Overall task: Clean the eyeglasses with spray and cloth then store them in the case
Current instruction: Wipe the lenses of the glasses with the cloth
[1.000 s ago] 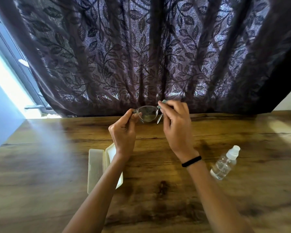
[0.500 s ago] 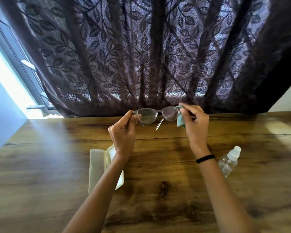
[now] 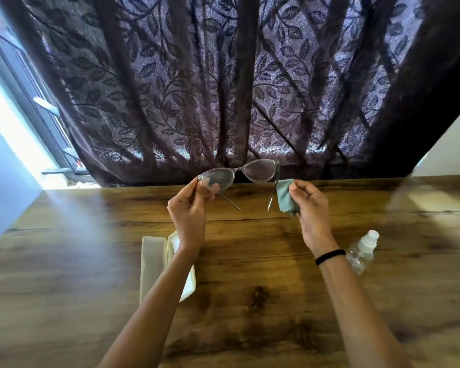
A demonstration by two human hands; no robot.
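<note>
One open case lies on the bench under the left forearm, and one spray bottle lies beside the right wrist. The left hand pinches one pair of eyeglasses by its outer corner, raised just beyond both hands. The right hand grips one cloth, just clear of the lens. Held by one corner, the frame could twist, slip and drop, and the fingertips may smudge the lens.
</note>
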